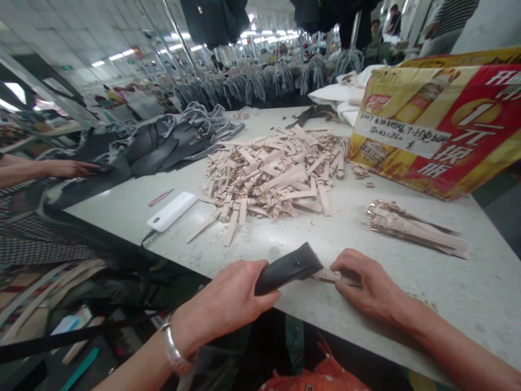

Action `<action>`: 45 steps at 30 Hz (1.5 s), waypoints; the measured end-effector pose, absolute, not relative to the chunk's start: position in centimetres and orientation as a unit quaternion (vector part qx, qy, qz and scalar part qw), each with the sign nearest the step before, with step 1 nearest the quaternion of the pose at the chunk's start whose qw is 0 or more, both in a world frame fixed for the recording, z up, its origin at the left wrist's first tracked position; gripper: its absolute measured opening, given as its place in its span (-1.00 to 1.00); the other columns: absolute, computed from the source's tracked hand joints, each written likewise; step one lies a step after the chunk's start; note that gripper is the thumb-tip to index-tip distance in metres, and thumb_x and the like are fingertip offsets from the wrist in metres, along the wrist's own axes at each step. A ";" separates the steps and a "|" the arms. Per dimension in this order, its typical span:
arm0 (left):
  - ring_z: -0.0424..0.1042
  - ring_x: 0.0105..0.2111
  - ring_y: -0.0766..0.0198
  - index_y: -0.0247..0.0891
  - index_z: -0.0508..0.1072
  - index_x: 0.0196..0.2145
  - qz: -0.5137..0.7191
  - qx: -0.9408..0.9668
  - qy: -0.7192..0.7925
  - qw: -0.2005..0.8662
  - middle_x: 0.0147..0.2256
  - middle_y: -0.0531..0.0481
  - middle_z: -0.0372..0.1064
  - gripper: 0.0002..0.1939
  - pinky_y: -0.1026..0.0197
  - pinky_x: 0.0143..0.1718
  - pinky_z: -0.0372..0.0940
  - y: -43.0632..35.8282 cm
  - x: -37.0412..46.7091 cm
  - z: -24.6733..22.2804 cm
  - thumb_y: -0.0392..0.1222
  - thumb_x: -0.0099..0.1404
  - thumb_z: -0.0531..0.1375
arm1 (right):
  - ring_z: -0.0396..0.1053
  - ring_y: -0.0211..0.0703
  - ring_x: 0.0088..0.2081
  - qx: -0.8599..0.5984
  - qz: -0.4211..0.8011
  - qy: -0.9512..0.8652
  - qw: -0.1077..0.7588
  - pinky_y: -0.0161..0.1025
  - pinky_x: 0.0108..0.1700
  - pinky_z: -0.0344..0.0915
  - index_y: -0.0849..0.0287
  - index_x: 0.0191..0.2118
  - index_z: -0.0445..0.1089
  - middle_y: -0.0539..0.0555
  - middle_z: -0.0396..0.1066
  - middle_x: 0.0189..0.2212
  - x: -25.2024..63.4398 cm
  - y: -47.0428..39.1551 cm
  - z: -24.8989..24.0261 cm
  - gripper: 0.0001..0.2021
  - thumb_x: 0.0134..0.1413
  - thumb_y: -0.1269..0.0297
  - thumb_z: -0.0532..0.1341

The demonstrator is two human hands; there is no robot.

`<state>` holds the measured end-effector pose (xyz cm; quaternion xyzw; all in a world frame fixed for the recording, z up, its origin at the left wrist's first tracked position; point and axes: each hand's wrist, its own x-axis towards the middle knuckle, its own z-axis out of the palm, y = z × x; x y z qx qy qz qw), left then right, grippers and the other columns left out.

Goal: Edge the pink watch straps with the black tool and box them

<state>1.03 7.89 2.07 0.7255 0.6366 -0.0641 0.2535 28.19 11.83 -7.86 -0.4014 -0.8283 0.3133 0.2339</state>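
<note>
My left hand (238, 290), with a silver bangle at the wrist, is closed around a folded black leather-like piece (290, 268). It is held tilted over the table's front edge. My right hand (368, 282) pinches a short beige strap (328, 275) just beyond the black piece's right end. Part of that strap is hidden by my fingers, and I cannot tell whether it touches the black piece. Farther back lies a loose pile of beige straps with gold-coloured buckles (272, 176). A neat bundle of similar straps (417, 228) rests to the right.
A yellow and red cardboard box (431, 136) stands at the right. A white device (172, 211) with a cable and a thin pinkish tool (161, 197) lie left. Another person's hand (69, 169) touches black pieces (163, 144) at the far left.
</note>
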 end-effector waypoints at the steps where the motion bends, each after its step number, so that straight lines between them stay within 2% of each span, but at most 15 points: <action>1: 0.42 -0.36 0.19 -0.20 0.43 -0.31 -0.079 0.729 0.634 0.245 -0.39 -0.01 0.42 -0.66 0.25 -0.36 0.22 7.6 1.1 2.3 0.10 0.18 0.07 | 0.28 -0.15 -0.30 -0.402 0.315 -0.827 0.234 -0.22 -0.26 0.21 0.15 -0.29 0.38 0.06 0.34 -0.35 28.2 11.8 -7.8 -0.76 -0.16 0.53 0.14; 4: 0.42 -0.39 0.19 -0.21 0.42 -0.31 -0.111 0.746 0.619 0.220 -0.41 -0.03 0.42 -0.71 0.26 -0.39 0.20 7.2 2.1 2.6 0.04 0.20 0.06 | 0.28 -0.15 -0.30 -0.399 0.323 -0.826 0.232 -0.22 -0.25 0.22 0.15 -0.29 0.37 0.06 0.34 -0.35 28.2 11.8 -7.7 -0.77 -0.14 0.53 0.15; 8: 0.44 -0.38 0.15 -0.21 0.41 -0.31 -0.092 0.777 0.590 0.201 -0.43 -0.04 0.42 -0.75 0.22 -0.38 0.21 7.7 4.1 2.2 -0.02 0.21 0.05 | 0.30 -0.14 -0.28 -0.400 0.331 -0.821 0.235 -0.22 -0.24 0.23 0.15 -0.30 0.38 0.06 0.35 -0.34 28.2 11.8 -7.5 -0.82 -0.08 0.50 0.16; 12: 0.44 -0.37 0.14 -0.22 0.42 -0.30 -0.058 0.768 0.600 0.218 -0.40 -0.06 0.44 -0.71 0.21 -0.37 0.23 8.5 4.4 1.5 0.03 0.19 0.08 | 0.31 -0.13 -0.28 -0.410 0.324 -0.818 0.238 -0.22 -0.25 0.25 0.15 -0.29 0.40 0.06 0.36 -0.34 28.2 11.9 -7.6 -0.85 -0.04 0.44 0.18; 17: 0.42 -0.41 0.22 -0.25 0.43 -0.29 -0.009 0.715 0.652 0.251 -0.42 0.00 0.44 -0.67 0.27 -0.44 0.19 8.7 2.3 1.4 0.05 0.20 0.06 | 0.33 -0.11 -0.25 -0.403 0.314 -0.830 0.225 -0.19 -0.22 0.25 0.12 -0.22 0.43 0.08 0.37 -0.33 28.0 12.1 -7.9 -0.84 0.13 0.34 0.13; 21: 0.41 -0.42 0.21 -0.24 0.42 -0.33 -0.007 0.702 0.667 0.250 -0.43 0.01 0.43 -0.69 0.27 -0.42 0.18 8.0 0.6 1.8 0.06 0.18 0.08 | 0.33 -0.14 -0.29 -0.412 0.309 -0.831 0.208 -0.21 -0.26 0.24 0.12 -0.33 0.44 0.07 0.37 -0.35 27.7 12.0 -7.8 -0.88 0.13 0.34 0.14; 25: 0.40 -0.43 0.21 -0.22 0.41 -0.34 -0.014 0.702 0.666 0.251 -0.44 0.04 0.41 -0.66 0.27 -0.43 0.18 6.9 -0.8 1.7 0.11 0.19 0.07 | 0.29 -0.15 -0.36 -0.409 0.252 -0.854 0.199 -0.22 -0.32 0.20 0.15 -0.38 0.36 0.05 0.35 -0.42 27.2 11.2 -7.2 -0.92 0.12 0.37 0.15; 30: 0.41 -0.41 0.21 -0.17 0.41 -0.34 -0.023 0.699 0.665 0.262 -0.43 0.06 0.41 -0.70 0.27 -0.42 0.18 5.4 -1.7 1.5 0.10 0.19 0.09 | 0.27 -0.09 -0.28 -0.345 0.170 -0.896 0.223 -0.13 -0.24 0.23 0.18 -0.31 0.39 0.13 0.38 -0.36 27.1 9.8 -7.1 -0.81 0.22 0.43 0.03; 35: 0.42 -0.31 0.16 -0.14 0.42 -0.33 -0.058 0.713 0.653 0.249 -0.37 0.03 0.41 -0.72 0.22 -0.30 0.24 4.0 -1.8 1.6 0.10 0.18 0.11 | 0.28 -0.09 -0.20 -0.302 0.234 -0.894 0.234 -0.14 -0.17 0.29 0.16 -0.21 0.40 0.14 0.38 -0.26 27.3 9.3 -7.2 -0.83 0.23 0.39 0.06; 39: 0.43 -0.30 0.13 -0.13 0.42 -0.30 -0.087 0.729 0.636 0.239 -0.37 0.01 0.42 -0.73 0.19 -0.27 0.26 3.8 -1.5 1.8 0.08 0.19 0.10 | 0.29 -0.11 -0.23 -0.320 0.273 -0.878 0.228 -0.14 -0.20 0.29 0.16 -0.28 0.40 0.12 0.37 -0.32 27.0 9.9 -7.2 -0.86 0.20 0.39 0.09; 45: 0.45 -0.29 0.11 -0.14 0.42 -0.30 -0.107 0.758 0.607 0.214 -0.36 -0.01 0.44 -0.75 0.17 -0.27 0.28 5.4 -0.6 2.4 0.04 0.21 0.08 | 0.31 -0.13 -0.28 -0.354 0.321 -0.849 0.225 -0.18 -0.26 0.28 0.12 -0.28 0.47 0.08 0.37 -0.37 26.4 10.8 -8.0 -0.88 0.15 0.32 0.17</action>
